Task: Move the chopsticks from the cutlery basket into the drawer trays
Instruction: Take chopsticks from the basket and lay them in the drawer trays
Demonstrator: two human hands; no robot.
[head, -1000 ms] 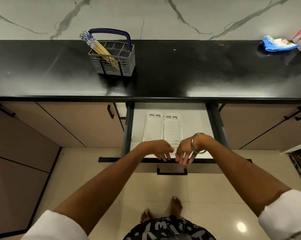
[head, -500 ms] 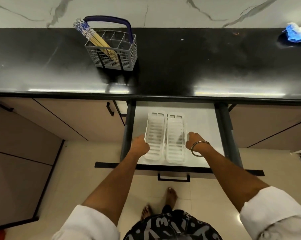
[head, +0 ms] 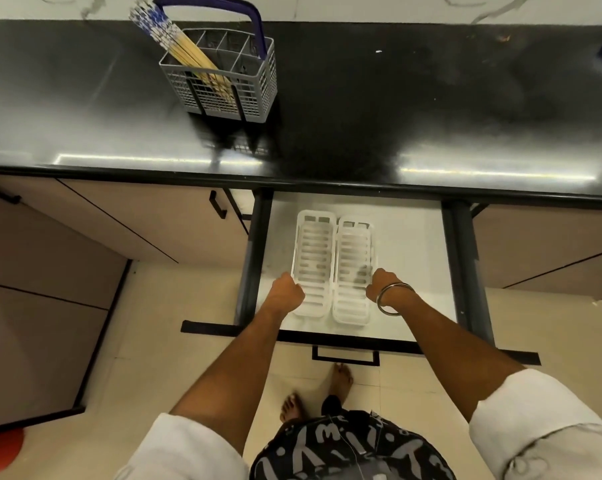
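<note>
- Standing at a glossy black stone surface (head: 396,98), a person in white rolled sleeves reaches both bare arms down into an open drawer (head: 410,244) with a pale floor and dark side rails.
- Two white slotted plastic drawer trays (head: 334,268) lie side by side lengthwise on the drawer floor, their long edges touching or very nearly so.
- The left hand (head: 285,294) is curled into a closed grip at the near left edge of the left tray; the fingers are folded under, so whether they actually clasp the rim cannot be told.
- The right hand (head: 382,284), with a thin metal bangle (head: 393,299) on the wrist, is likewise curled against the right edge of the right tray; its hold on the rim is hidden too.
- Neither hand carries a chopstick.
- The bundle of pale wooden chopsticks with blue-and-white patterned tops (head: 175,43) stands in the grey plastic mesh cutlery basket with a dark blue handle (head: 223,81), far back on the surface and to the left of the drawer, well apart from both hands.
- They sit in a left compartment and lean up and to the left, tops well above the rim.
- Both trays hold nothing.
- Bare feet show on the cream tiled floor (head: 175,306) below the drawer front.
</note>
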